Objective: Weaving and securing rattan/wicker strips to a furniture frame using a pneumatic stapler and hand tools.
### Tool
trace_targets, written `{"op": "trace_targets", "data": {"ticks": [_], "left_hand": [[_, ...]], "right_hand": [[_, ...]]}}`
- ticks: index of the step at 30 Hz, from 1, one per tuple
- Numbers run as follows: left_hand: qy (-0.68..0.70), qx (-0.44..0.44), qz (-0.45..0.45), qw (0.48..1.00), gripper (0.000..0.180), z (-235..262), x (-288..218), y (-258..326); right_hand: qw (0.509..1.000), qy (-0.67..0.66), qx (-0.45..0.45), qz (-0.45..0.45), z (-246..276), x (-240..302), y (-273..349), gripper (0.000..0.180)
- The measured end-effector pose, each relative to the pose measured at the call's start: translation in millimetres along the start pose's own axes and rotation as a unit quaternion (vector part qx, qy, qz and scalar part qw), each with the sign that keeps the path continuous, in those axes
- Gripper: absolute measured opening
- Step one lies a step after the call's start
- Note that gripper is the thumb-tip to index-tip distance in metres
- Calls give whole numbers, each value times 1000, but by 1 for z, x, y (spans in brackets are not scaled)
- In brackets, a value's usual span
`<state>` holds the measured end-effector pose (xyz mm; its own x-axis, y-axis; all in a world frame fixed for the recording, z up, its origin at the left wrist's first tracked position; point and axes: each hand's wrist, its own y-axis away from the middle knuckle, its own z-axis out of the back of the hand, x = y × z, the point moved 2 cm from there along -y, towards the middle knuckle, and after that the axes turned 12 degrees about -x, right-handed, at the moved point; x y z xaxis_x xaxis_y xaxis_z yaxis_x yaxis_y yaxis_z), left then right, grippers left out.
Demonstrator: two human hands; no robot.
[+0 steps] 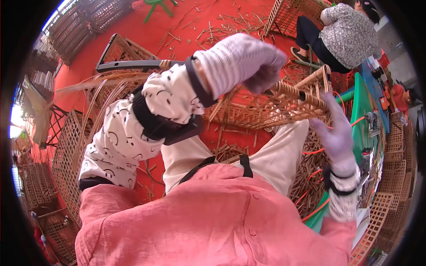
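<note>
Your left hand (248, 62), in a pale striped glove, sits upper centre of the frame, fingers curled together over the top of the woven rattan frame (284, 104); the glove is blurred, so you cannot tell how firmly it is clamped. Your right hand (336, 133), also gloved, is at the right of the frame, fingers spread and pressed against the right end of that rattan frame, bracing it rather than closing round it. The frame lies tilted across the centre, above your knees. Scraps of cane (222, 24) litter the red floor (146, 31) in the upper part of the picture. Finished woven panels (66, 150) lean at the left. Another person (341, 33) sits at the upper right, back turned.
</note>
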<state>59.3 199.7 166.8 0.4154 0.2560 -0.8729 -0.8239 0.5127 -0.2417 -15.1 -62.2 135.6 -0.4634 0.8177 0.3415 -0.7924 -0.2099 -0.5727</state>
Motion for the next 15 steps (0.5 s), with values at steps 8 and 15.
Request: {"op": "trace_targets", "data": {"ticks": [8, 15], "left_hand": [[182, -112, 125, 969, 48, 67, 28, -34], [-509, 25, -31, 860, 45, 5, 49, -22]], "right_hand": [[785, -586, -22, -200, -109, 71, -82, 19], [549, -774, -31, -313, -100, 12, -85, 19]]}}
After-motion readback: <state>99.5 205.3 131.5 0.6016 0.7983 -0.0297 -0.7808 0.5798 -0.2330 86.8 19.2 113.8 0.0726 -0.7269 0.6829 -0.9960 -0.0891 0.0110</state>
